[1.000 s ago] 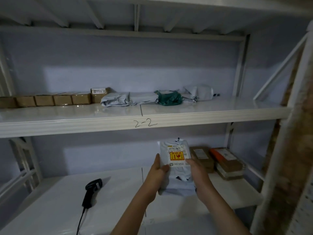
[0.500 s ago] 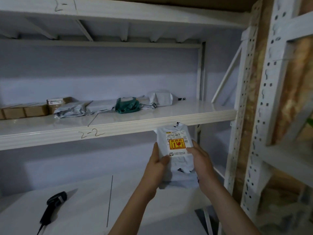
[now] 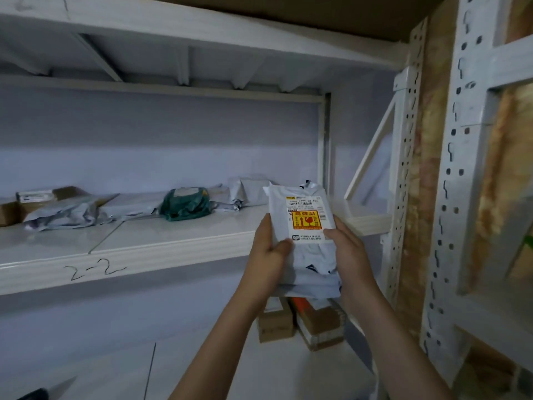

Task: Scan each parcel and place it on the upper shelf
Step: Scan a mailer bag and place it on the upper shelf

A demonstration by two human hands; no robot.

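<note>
I hold a white plastic-bag parcel (image 3: 302, 243) upright in both hands, its label with an orange-and-yellow fragile sticker facing me. My left hand (image 3: 266, 255) grips its left edge, thumb on the front. My right hand (image 3: 350, 255) grips its right edge. The parcel's top reaches above the front lip of the upper shelf (image 3: 161, 249), marked "2-2", near that shelf's right end. Only the tip of the black scanner (image 3: 34, 395) shows at the bottom left on the lower shelf (image 3: 202, 370).
On the upper shelf lie brown boxes (image 3: 34, 200), grey bag parcels (image 3: 72, 215), a green bag parcel (image 3: 184, 204) and a white bag parcel (image 3: 251, 192). Brown boxes (image 3: 305, 321) sit on the lower shelf under my hands. Perforated white uprights (image 3: 403, 180) stand at the right.
Both hands have raised the parcel from lower-shelf level up to the upper shelf's edge. My view has swung right and up, so the scanner has slid almost out of sight.
</note>
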